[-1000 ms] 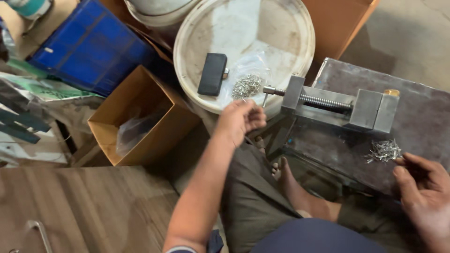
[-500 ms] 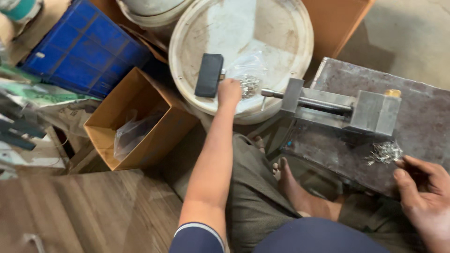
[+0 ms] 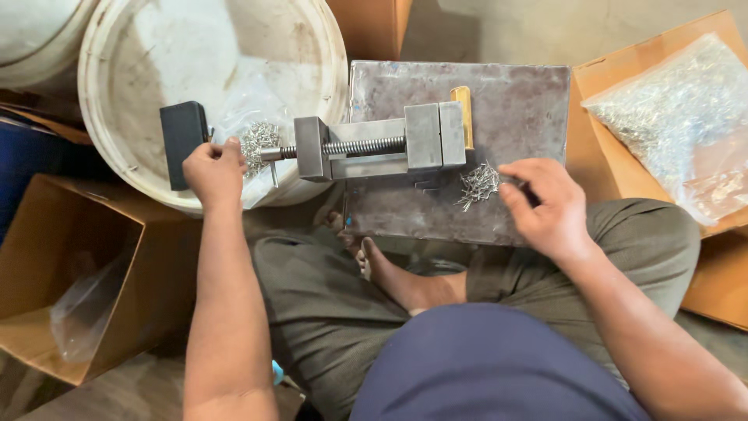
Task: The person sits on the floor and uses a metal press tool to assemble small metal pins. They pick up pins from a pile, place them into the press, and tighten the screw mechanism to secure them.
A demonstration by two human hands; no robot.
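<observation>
We are reaching our left hand [image 3: 213, 170] onto the white lid [image 3: 140, 101], fingers curled over the small metal pieces [image 3: 259, 140] beside the black block [image 3: 182, 143]; whether it is gripping any we cannot tell. Our right hand [image 3: 547, 206] is resting loosely open on the steel plate [image 3: 514, 101], fingertips touching the pin pile [image 3: 477, 184]. Between the hands the vise [image 3: 382, 146] is lying lengthwise left to right, its screw pointing toward the lid.
</observation>
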